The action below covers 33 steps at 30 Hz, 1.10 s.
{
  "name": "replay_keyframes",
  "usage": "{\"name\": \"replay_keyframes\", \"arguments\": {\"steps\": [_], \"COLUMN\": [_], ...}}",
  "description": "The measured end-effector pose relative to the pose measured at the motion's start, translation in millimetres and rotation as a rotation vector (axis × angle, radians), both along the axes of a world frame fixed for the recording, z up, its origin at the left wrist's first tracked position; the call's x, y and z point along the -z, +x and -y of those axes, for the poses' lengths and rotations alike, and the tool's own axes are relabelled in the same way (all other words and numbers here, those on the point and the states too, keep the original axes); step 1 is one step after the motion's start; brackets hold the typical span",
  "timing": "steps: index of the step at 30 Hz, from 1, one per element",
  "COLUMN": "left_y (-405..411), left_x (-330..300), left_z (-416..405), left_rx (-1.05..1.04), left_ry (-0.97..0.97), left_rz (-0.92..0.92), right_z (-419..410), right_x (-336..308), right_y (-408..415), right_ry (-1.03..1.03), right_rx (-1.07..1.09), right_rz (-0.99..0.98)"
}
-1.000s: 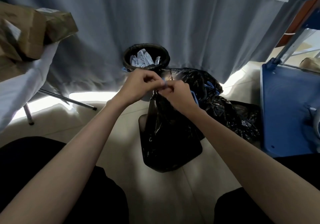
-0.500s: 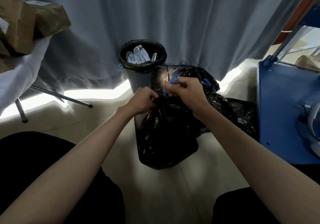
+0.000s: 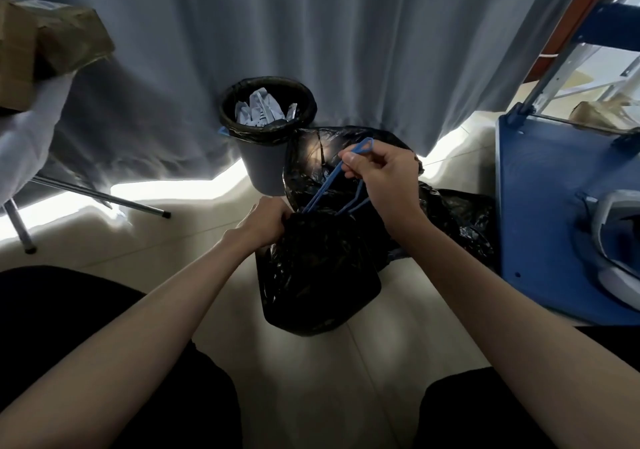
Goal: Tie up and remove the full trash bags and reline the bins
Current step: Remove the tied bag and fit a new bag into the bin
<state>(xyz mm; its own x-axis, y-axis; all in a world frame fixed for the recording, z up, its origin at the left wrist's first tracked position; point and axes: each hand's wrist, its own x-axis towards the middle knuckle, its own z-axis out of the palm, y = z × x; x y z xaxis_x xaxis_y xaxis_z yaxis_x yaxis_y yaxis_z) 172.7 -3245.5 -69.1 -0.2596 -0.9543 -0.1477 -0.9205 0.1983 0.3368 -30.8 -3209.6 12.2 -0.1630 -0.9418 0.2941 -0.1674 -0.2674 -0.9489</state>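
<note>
Right hand (image 3: 384, 174) has risen, drawing the blue drawstring (image 3: 329, 185) up-right, pinched; left hand (image 3: 266, 221) grips the bag neck (image 3: 304, 221) just below, nearer.

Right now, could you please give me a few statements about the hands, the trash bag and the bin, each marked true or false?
1. The right hand pinches the blue drawstring. True.
2. The left hand rests idle on the floor. False: it grips the neck of the black trash bag.
3. The bin by the curtain is unlined. False: a black liner covers its rim, with paper inside.
4. The bag sits on the floor. True.
</note>
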Motion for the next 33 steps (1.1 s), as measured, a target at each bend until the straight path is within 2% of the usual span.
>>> {"name": "replay_keyframes", "arguments": {"steps": [3,5,10,15,18,20,22,24,28,31,33], "left_y": [6,14,5,-24,-25,-24,-25,-30,-46,-52,-52], "left_x": [-13,-33,-80,-55,-41,-42,-46,-48,-43,-40,-41], "left_z": [3,11,9,3,7,8,7,4,1,0,4], "left_rx": [0.023,0.054,0.150,0.206,0.117,0.068,0.104,0.186,0.272,0.249,0.153], "left_ry": [0.084,0.130,0.113,0.046,-0.033,0.003,0.108,0.151,0.009,-0.046,-0.064], "left_rz": [0.043,-0.011,-0.419,-0.462,-0.544,-0.648,-0.710,-0.665,-0.439,-0.432,-0.459], "right_z": [0,2,5,6,2,3,6,6,0,0,4], "right_x": [-4,-10,-18,-27,-29,-25,-19,-15,-19,-23,-22], "right_y": [-3,-5,1,7,0,-11,-24,-33,-29,-23,-29], "right_ry": [-0.007,0.009,0.007,-0.009,0.012,0.045,0.084,0.130,0.156,0.160,0.167], "right_rx": [-0.031,-0.050,-0.046,-0.093,-0.094,-0.041,0.018,0.032,-0.044,-0.091,-0.061], "right_rz": [-0.055,-0.041,-0.076,-0.135,-0.116,-0.082,-0.075,-0.061,-0.061,-0.114,-0.154]}}
